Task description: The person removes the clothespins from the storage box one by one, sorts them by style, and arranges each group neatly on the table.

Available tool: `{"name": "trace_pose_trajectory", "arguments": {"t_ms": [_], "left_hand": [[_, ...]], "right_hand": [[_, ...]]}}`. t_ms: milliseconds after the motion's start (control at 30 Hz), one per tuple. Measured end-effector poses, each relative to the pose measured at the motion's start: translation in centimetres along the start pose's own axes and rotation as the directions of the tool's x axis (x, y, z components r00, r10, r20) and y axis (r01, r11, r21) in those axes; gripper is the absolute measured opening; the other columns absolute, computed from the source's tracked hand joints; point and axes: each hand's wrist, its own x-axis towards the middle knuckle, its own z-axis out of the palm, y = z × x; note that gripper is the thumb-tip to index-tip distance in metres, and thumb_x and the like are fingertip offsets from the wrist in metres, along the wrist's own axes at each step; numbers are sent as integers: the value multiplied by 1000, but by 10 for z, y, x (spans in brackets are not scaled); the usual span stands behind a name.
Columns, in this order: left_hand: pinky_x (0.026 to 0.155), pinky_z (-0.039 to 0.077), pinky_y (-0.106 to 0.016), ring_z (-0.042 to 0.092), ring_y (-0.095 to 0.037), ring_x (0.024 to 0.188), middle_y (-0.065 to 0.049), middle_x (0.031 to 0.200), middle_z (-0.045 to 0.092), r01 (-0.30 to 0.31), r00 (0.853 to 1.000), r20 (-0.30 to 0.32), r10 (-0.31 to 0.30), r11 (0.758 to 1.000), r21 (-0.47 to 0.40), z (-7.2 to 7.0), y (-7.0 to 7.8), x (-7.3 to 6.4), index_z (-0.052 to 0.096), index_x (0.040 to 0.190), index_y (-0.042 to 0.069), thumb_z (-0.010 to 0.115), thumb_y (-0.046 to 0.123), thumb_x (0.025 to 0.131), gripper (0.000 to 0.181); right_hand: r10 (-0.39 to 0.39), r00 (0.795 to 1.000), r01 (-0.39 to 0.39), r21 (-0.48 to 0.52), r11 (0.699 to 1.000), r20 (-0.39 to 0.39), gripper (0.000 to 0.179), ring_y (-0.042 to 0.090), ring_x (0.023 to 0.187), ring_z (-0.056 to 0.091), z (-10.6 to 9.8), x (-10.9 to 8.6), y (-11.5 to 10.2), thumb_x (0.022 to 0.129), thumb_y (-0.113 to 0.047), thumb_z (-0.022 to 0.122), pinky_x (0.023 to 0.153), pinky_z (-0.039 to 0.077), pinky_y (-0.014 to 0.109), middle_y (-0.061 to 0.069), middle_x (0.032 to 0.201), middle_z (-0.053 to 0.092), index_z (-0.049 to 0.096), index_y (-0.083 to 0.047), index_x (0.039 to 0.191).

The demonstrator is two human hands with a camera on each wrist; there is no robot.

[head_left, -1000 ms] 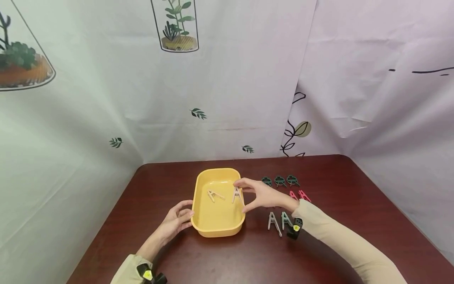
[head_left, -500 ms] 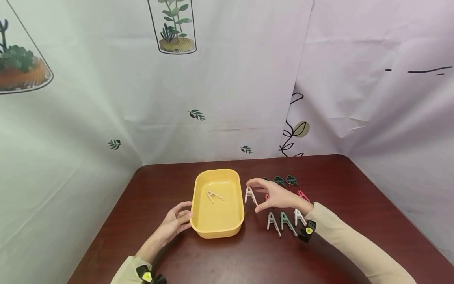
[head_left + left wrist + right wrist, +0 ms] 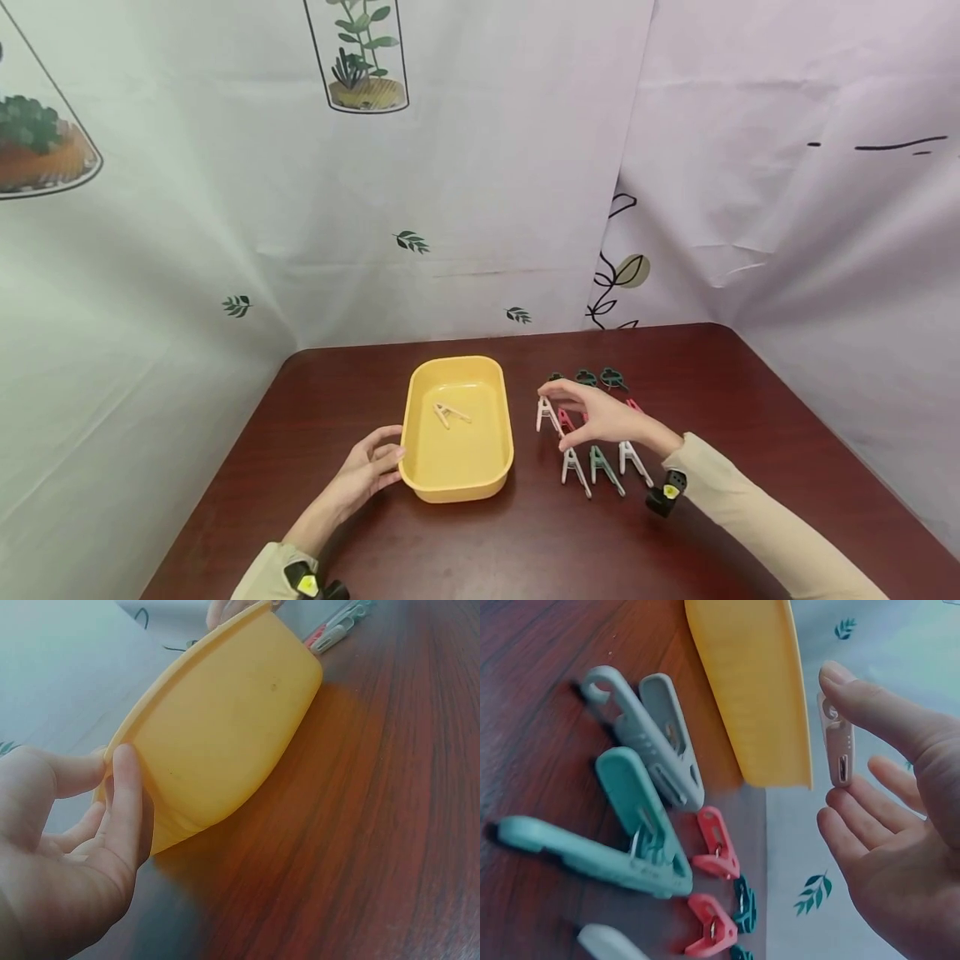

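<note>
A yellow plastic tub (image 3: 459,490) stands on the dark red table, with my left hand (image 3: 366,468) at its left side. Thumb and fingers of that hand pinch the tub's rim (image 3: 187,664) in the left wrist view. One beige clothespin (image 3: 448,412) lies spread inside the tub. My right hand (image 3: 603,417) pinches a pale pink clothespin (image 3: 838,746) between thumb and fingers. It is held up to the right of the tub, near a red clothespin (image 3: 566,420) on the table.
Right of the tub, a front row holds a grey clothespin (image 3: 574,472), a green one (image 3: 605,472) and a white one (image 3: 634,462). Red clothespins sit behind, partly covered by the right hand. Dark green clips (image 3: 611,378) line the back. A printed cloth (image 3: 450,275) hangs behind the table.
My right hand has carried the pale pink clothespin rightward, from over the tub's right side to above the table by the rows. My left hand stays on the tub.
</note>
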Motion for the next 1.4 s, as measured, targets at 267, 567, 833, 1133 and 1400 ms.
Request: {"name": "trace_pose_trajectory", "arguments": {"t_ms": [267,567,833,1133,1400], "left_hand": [[79,57,-23,65,-7,89,3,99,64,3,1000,-6,-3,1000,-2,0,-1,-1,27,143,-3,58,13,97,58],[78,57,-23,65,-7,89,2,101,63,-6,1000,2,6,1000,6,0,-2,0,24,144,-4,59,14,96,61],[80,57,-23,65,-7,90,2,100,63,-21,1000,21,21,1000,8,0,1,-1,20,149,0,57,13,98,65],[80,57,-22,65,-7,92,2,101,63,-30,999,39,30,1000,0,-1,2,-1,16,152,1,55,11,98,66],[81,57,-22,65,-7,93,2,103,63,-20,999,36,20,1000,-2,0,2,-2,16,152,2,56,13,98,68]], "right_hand": [[31,1000,-31,36,999,1,78,37,134,43,-5,-18,9,77,-14,82,107,37,55,20,144,44,40,-5,142],[32,999,-32,4,999,22,75,37,133,43,-11,-36,16,78,-12,81,105,36,61,21,143,46,41,-6,141],[91,996,-91,-27,995,3,77,40,132,44,-17,-51,22,76,-23,83,103,40,58,17,143,47,43,-9,140],[113,993,-115,-59,992,-38,76,38,131,46,-27,-67,25,74,-18,84,104,43,50,20,141,49,45,-5,138],[80,997,-80,0,997,-20,78,-4,127,46,-34,-86,35,76,-15,82,105,44,24,30,140,45,41,3,140]]}}
